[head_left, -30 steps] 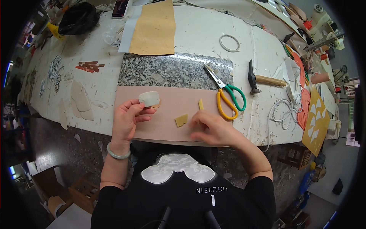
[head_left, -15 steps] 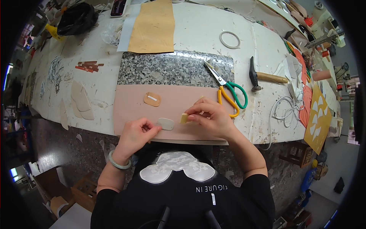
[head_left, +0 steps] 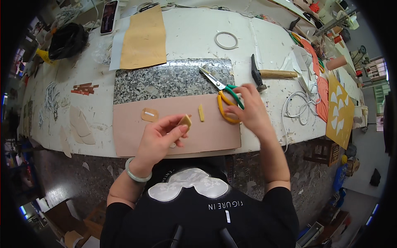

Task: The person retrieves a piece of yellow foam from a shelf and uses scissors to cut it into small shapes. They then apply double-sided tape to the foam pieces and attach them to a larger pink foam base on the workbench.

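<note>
Between the thumb and fingers of my left hand is a small yellowish piece, pinched and raised above the pink sheet. Part of a pale piece shows beneath that hand; the rest is hidden. My right hand hovers at the handles of the scissors, thumb and fingers apart around them. The scissors have one green and one yellow handle, and their blades lie over the speckled stone slab. A narrow yellow strip rests between my hands. Farther left sits a tan rounded piece bearing a white strip.
A hammer lies right of the slab, near a coiled white cord. Reddish strips and pale cut pieces are at left. Behind the slab are a tan sheet, a phone and a ring-shaped coil.
My right hand has left the yellow strip on the pink sheet and moved right to the scissors. My left hand has lifted a small yellowish piece. The whole view has shifted somewhat.
</note>
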The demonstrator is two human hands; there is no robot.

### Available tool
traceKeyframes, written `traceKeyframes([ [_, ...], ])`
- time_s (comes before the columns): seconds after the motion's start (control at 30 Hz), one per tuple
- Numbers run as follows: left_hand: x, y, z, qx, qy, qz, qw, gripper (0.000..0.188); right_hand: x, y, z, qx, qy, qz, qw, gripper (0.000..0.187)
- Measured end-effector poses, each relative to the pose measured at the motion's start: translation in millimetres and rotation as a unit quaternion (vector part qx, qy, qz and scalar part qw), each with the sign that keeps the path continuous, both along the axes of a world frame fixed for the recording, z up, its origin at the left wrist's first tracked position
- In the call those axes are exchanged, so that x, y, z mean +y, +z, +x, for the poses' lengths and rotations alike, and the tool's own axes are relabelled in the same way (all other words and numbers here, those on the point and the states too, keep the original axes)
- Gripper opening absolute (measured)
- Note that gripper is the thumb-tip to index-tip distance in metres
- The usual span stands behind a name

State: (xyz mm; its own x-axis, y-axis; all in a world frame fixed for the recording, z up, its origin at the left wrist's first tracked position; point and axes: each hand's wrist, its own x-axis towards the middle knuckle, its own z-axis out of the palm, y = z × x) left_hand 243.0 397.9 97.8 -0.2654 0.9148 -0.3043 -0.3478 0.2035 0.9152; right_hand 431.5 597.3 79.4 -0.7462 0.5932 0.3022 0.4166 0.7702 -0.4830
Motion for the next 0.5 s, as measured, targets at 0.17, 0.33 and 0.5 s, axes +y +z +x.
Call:
traceKeyframes([
  [0.17, 21.0, -3.9, -1.6, -0.19, 0.04, 0.002, 0.981, 0.024, 18.3, 15.3, 11.4, -0.151, -0.035, -0.268, 0.951, 0.074],
  [0.33, 24.1, 0.1, 4.8, -0.184, 0.081, 0.009, 0.98, 0.021, -2.4, 20.2, 37.3, 0.057, -0.009, -0.489, 0.87, 0.087],
  [0.5, 24.0, -0.7, 16.8, -0.16, 0.087, 0.015, 0.983, 0.024, -71.1, 26.1, 61.7, 0.076, 0.034, -0.658, 0.748, 0.092],
])
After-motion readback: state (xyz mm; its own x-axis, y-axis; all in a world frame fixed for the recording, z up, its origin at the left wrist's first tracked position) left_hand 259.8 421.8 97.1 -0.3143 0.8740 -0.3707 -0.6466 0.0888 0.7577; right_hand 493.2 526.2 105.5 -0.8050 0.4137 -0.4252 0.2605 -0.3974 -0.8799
